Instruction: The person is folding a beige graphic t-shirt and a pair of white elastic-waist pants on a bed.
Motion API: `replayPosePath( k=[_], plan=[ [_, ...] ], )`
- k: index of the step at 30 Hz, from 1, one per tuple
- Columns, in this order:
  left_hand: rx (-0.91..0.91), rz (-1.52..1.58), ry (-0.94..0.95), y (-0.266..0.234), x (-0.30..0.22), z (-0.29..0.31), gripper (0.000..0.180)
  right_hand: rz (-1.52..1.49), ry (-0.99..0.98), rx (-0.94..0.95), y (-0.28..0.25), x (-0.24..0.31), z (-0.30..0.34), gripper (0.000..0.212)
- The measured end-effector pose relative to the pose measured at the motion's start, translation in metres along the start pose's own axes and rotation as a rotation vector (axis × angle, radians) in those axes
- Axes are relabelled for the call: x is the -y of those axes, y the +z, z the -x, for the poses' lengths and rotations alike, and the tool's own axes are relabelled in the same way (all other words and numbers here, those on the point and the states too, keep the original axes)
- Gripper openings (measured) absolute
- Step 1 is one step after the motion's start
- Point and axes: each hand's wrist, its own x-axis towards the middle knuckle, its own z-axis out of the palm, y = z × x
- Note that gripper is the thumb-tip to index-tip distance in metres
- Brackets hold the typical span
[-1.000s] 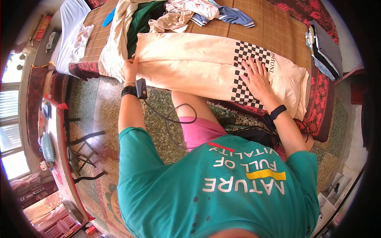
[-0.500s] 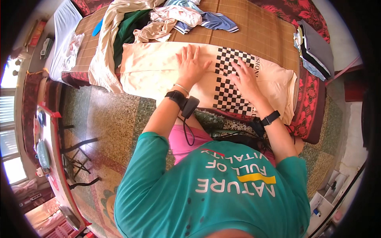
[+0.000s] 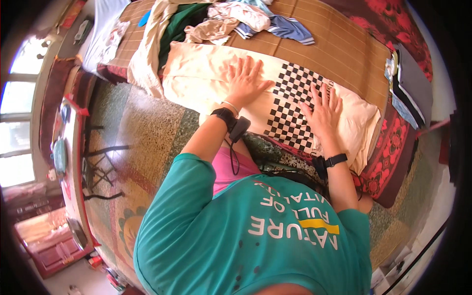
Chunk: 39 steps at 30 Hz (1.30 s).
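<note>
A cream garment with a black-and-white checkered band (image 3: 291, 115) lies folded into a long strip along the near edge of the bed. My left hand (image 3: 244, 83) rests flat on its plain middle part, fingers spread. To the right of the checks, my right hand (image 3: 324, 112) lies palm down on the cloth, its fingers also stretched out and apart. Neither hand grips the fabric. Lettering beside the checks is partly covered by my right hand. The garment's right end shows several loose layers and creases.
A brown woven mat (image 3: 344, 42) covers the bed. Rumpled clothes (image 3: 246, 19) are heaped at the far left, beside a long cream cloth (image 3: 142, 59). A stack of folded garments (image 3: 409, 88) sits at the right edge. A red-edged table (image 3: 73, 162) stands on the left.
My right hand has slid right across the garment, from the checks to the plain cloth beyond them. My left hand stays flat on the fabric. The whole view has turned slightly.
</note>
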Motion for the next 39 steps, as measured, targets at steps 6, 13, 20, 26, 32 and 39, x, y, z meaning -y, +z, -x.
replayPosePath(
  k=[6,13,20,26,32,39],
  plan=[
    [-0.141,-0.151,-0.261,-0.004,0.075,0.01,0.06,-0.011,-0.027,0.0,-0.004,-0.004,0.004,0.06],
    [-0.292,-0.005,-0.675,-0.026,0.238,0.043,0.053,-0.003,-0.023,0.021,-0.005,0.0,0.003,0.06],
    [-0.144,0.201,-0.738,-0.055,0.284,0.029,0.069,-0.04,-0.008,0.119,-0.016,0.019,0.001,0.062],
    [-0.032,0.284,-0.796,-0.065,0.287,0.026,0.075,-0.056,-0.152,0.07,-0.02,0.067,-0.021,0.06],
    [0.074,0.323,-0.708,-0.061,0.304,0.025,0.064,-0.224,-0.336,0.108,-0.008,0.118,-0.038,0.058],
    [0.119,0.385,-0.64,-0.061,0.303,0.018,0.046,-0.416,-0.36,0.17,-0.014,0.152,-0.055,0.054]
  ],
)
